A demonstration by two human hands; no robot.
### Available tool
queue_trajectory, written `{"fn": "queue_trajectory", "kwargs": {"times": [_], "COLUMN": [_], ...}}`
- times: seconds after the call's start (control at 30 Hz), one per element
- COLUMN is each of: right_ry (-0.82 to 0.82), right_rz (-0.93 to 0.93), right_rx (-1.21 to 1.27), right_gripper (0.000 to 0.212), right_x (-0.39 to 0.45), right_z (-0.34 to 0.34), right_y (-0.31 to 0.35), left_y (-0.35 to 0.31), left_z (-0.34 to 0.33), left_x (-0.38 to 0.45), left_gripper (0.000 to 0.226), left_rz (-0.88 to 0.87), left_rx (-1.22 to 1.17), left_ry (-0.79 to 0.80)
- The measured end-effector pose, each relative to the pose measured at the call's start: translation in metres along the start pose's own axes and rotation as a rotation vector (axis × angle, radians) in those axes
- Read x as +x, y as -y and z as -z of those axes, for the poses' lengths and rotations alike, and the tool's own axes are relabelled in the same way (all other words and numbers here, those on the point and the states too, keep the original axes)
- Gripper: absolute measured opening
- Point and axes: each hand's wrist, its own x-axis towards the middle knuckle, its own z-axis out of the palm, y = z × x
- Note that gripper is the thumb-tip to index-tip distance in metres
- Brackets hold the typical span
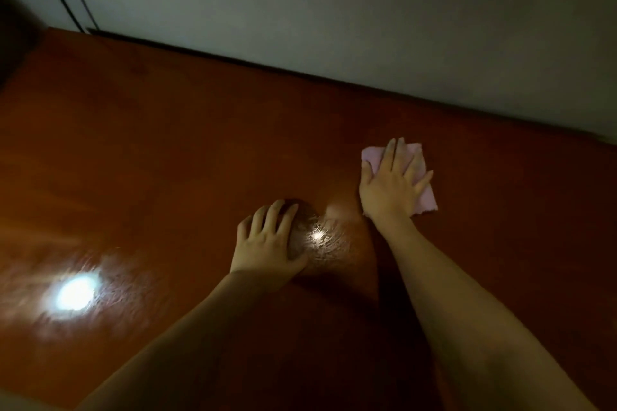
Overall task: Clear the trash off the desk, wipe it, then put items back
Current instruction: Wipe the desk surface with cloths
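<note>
I have my right hand point(392, 185) spread flat on the pink cloth point(419, 177), fingers straight, pressing it to the desk point(167, 143) toward the far right, to wipe. My left hand point(267, 243) rests open on the wood, probably bracing me.

**Glossy desk top and what rests on it**

A reddish-brown desk point(167, 143) with a polished surface meets a pale wall along its far edge. Two bright light reflections show on the gloss, the larger at near left. A folded pink cloth point(421, 193) lies flat right of centre, under the flat right hand point(390, 187). The left hand point(267, 243) rests on the wood beside it.
</note>
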Motion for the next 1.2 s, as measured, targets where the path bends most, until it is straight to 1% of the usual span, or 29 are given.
{"fn": "queue_trajectory", "kwargs": {"times": [0.07,0.2,0.3,0.4,0.5,0.57,0.6,0.67,0.73,0.8,0.83,0.9,1.0,1.13,1.2], "right_ry": [0.013,0.024,0.054,0.104,0.091,0.084,0.062,0.010,-0.033,-0.048,-0.034,-0.007,-0.012,0.013,0.046], "right_rz": [0.070,0.326,0.483,0.536,0.457,0.331,0.261,0.113,-0.035,-0.095,-0.070,0.059,0.239,0.470,0.550], "right_rx": [-0.006,-0.055,-0.088,-0.181,-0.173,-0.144,-0.135,-0.081,-0.007,0.050,0.050,0.003,-0.021,-0.072,-0.098], "right_gripper": [0.068,0.067,0.064,0.063,0.072,0.075,0.073,0.067,0.065,0.065,0.065,0.064,0.063,0.062,0.063], "right_x": [-0.011,-0.069,-0.121,-0.141,-0.133,-0.117,-0.109,-0.094,-0.084,-0.079,-0.081,-0.097,-0.133,-0.185,-0.205], "right_z": [-0.005,-0.022,-0.031,-0.034,-0.024,-0.016,-0.014,-0.012,-0.017,-0.022,-0.025,-0.030,-0.038,-0.047,-0.051], "right_y": [0.017,0.026,0.010,-0.029,-0.063,-0.074,-0.073,-0.058,-0.032,-0.005,0.006,0.021,0.029,0.010,-0.017], "left_y": [0.001,-0.004,-0.005,-0.007,-0.006,-0.004,-0.003,0.000,0.003,0.006,0.009,0.013,0.015,0.014,0.015], "left_z": [-0.003,-0.002,-0.002,-0.006,-0.011,-0.012,-0.012,-0.014,-0.020,-0.028,-0.031,-0.036,-0.043,-0.047,-0.049], "left_x": [-0.006,-0.010,-0.015,-0.026,-0.029,-0.030,-0.031,-0.037,-0.046,-0.056,-0.061,-0.071,-0.080,-0.090,-0.096], "left_gripper": [0.101,0.099,0.085,0.084,0.085,0.085,0.085,0.084,0.084,0.088,0.092,0.096,0.095,0.084,0.088], "left_rz": [0.005,0.020,0.024,0.019,0.007,-0.003,-0.007,-0.014,-0.018,-0.022,-0.025,-0.020,-0.008,0.009,0.013], "left_rx": [-0.013,-0.024,-0.026,-0.020,-0.048,-0.055,-0.054,-0.049,-0.049,-0.035,-0.027,-0.019,-0.014,-0.010,-0.004], "left_ry": [-0.002,-0.001,0.021,-0.002,-0.038,-0.053,-0.059,-0.064,-0.071,-0.089,-0.091,-0.087,-0.086,-0.058,-0.062]}}
